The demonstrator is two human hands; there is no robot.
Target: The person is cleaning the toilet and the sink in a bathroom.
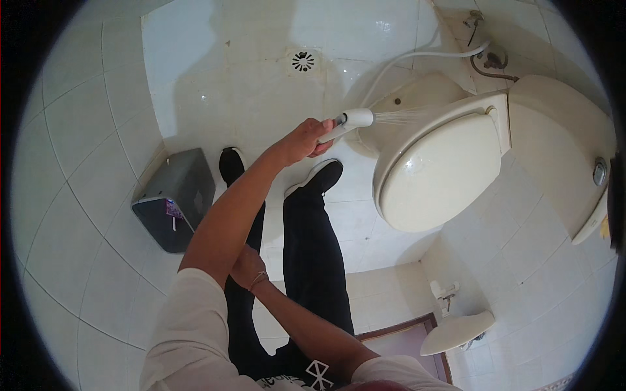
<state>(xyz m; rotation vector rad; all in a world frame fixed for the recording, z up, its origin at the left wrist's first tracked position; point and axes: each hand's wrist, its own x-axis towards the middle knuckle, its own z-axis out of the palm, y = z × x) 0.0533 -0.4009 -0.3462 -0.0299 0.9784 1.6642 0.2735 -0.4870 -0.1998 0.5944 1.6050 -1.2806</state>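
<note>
My left hand [313, 140] grips a white handheld bidet sprayer [358, 118]. Thin jets of water [393, 117] leave its head toward the side of a cream toilet bowl [391, 161]. The toilet lid [442, 176] is down, with wet shine on it. A white hose [415, 55] runs from the sprayer to the wall. My right arm crosses in front of my body, and my right hand [248, 269] is beneath my left forearm near the elbow. Its fingers are mostly hidden there.
A grey waste bin [178, 171] stands by the left wall with some litter inside. The tiled floor has a drain grate [303, 61]. The toilet tank [557, 141] and valves [495, 59] are at right, a washbasin [459, 333] at lower right. My black shoes [326, 177] are on the floor.
</note>
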